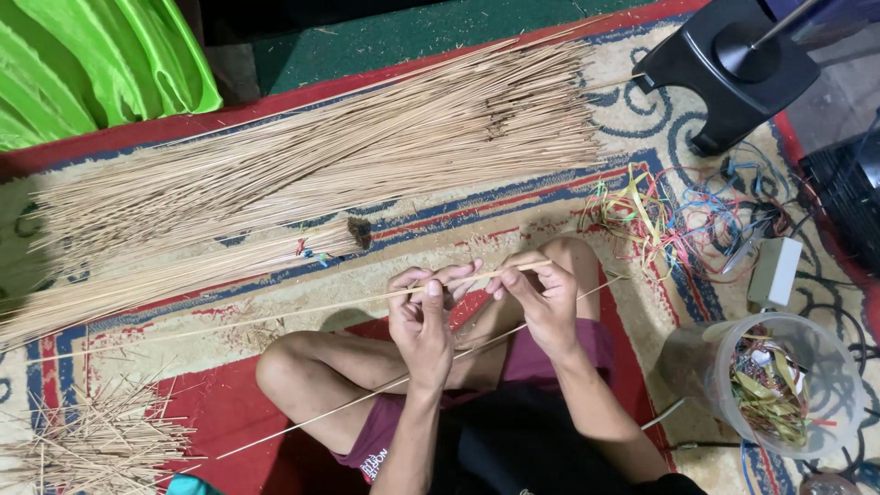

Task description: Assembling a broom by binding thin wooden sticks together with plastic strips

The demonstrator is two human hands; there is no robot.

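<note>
We see the left hand (421, 321) and the right hand (543, 302) raised together above the crossed legs at centre frame. A stick pile (312, 165) lies above, a plastic tub (788, 385) at lower right. Both hands pinch one thin stick (275, 316), fingers closed on it.

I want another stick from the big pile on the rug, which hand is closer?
Probably the left hand: the stick pile lies ahead and to its side, while the right hand sits farther over. Both hands pinch a thin stick.
</note>
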